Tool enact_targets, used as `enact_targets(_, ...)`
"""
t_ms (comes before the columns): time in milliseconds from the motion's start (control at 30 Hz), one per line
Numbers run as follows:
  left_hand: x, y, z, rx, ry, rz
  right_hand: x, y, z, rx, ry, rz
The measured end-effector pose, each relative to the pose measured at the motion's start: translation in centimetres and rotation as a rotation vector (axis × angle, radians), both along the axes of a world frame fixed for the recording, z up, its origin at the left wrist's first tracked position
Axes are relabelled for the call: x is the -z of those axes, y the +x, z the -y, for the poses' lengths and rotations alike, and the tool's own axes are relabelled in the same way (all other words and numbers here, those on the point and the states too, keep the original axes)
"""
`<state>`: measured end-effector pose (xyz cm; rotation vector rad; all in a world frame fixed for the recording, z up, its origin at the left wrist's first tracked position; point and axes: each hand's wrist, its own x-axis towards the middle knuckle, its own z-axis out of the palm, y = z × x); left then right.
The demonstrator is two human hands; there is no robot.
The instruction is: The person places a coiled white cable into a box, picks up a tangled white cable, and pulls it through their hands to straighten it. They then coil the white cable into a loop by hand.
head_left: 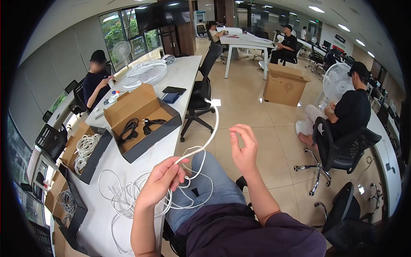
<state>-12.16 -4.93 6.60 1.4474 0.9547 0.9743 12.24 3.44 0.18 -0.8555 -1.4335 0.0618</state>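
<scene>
My left hand is closed around a white cable, whose free end curves upward past my fingers. A pale plug-like tip shows at that end, too small to identify. The rest of the cable lies in a tangled heap of loops on the table edge, and some loops hang over my lap. To the right of the cable, my right hand is raised with fingers apart and nothing in it.
On the white table stand an open box with black cables and two boxes with coiled cables. A fan grille lies farther back. People sit left and right; a large carton stands on the floor.
</scene>
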Motion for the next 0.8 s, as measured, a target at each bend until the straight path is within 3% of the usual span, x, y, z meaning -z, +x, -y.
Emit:
enact_targets(233,0.1,0.2,0.2,0.084,-0.019,-0.084,-0.6,-1.1,1.1,-0.364,-0.213,-0.069)
enact_targets(400,0.7,1.0,0.4,0.271,-0.034,-0.22,-0.1,-2.5,1.8,-0.731,-0.36,-0.209)
enact_targets(500,1.2,2.5,0.8,0.333,-0.004,-0.336,-1.0,-3.8,2.8,-0.888,-0.337,-0.213)
enact_targets(633,1.2,3.2,1.1,0.294,0.19,-0.411,-1.6,-4.3,3.1,-0.874,-0.222,-0.148)
enact_targets(800,1.1,3.1,1.0,0.268,0.271,-0.393,-1.1,-3.0,3.1,-0.923,-0.206,-0.448)
